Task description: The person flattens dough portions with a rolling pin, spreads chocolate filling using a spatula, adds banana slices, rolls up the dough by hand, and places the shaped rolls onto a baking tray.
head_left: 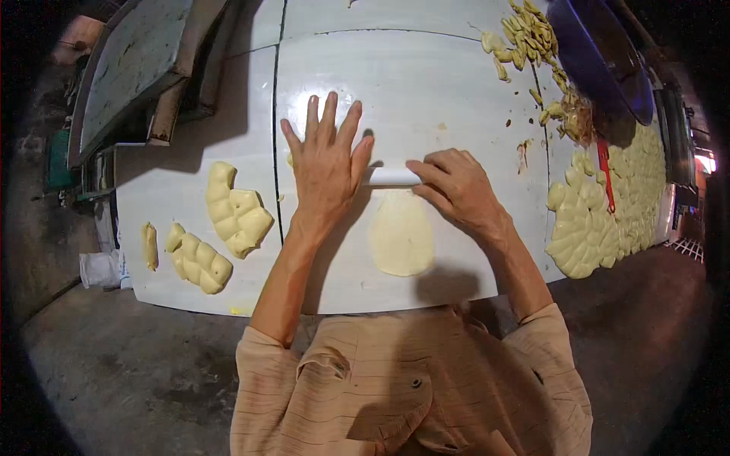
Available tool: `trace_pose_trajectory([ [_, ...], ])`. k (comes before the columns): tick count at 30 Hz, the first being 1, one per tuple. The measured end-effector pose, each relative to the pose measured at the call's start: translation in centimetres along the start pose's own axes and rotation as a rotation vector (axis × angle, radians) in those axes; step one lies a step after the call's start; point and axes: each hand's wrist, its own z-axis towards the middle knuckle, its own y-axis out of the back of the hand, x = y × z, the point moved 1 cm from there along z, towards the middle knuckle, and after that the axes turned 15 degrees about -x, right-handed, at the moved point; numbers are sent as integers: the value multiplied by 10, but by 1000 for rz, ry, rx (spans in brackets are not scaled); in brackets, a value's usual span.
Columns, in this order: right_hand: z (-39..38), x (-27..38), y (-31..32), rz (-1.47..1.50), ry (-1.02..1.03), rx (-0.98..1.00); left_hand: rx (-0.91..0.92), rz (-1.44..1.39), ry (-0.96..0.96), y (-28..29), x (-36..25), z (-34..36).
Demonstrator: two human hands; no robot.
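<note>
Over a white worktop [411, 83], the left hand [325, 156] spreads its fingers wide at one end of a white rolling pin [391, 176] while the right hand [456, 182] curls its fingers around the other, a thin dough sheet [403, 237] lying just on the near side. The step looks like rolling out, the next pass likely calling for even pressure; hands hide both pin ends, and whether dough runs underneath is unclear.

Counter [471, 99] smooth, glossy; rolling pin [389, 176] smooth; flattened dough [401, 235] matt. Glossy plastic-looking tub [579, 53], 2 o'clock. Matt cloth shirt [403, 365], 6 o'clock. Rough floor [152, 365], 8 o'clock.
</note>
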Motion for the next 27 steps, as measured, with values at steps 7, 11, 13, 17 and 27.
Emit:
trace_pose_trajectory([
  [7,-24,17,21,101,37,15,75,-186,8,48,-2,-42],
  [11,-50,30,14,51,114,53,269,-221,-1,61,-29,-84],
  [13,-59,34,10,-66,93,61,310,-231,72,63,-36,-101],
  [17,-70,40,-2,-117,-33,-4,331,-96,101,65,-47,-95],
  [27,11,1,-36,-558,-199,-136,198,142,116,6,-23,-11],
])
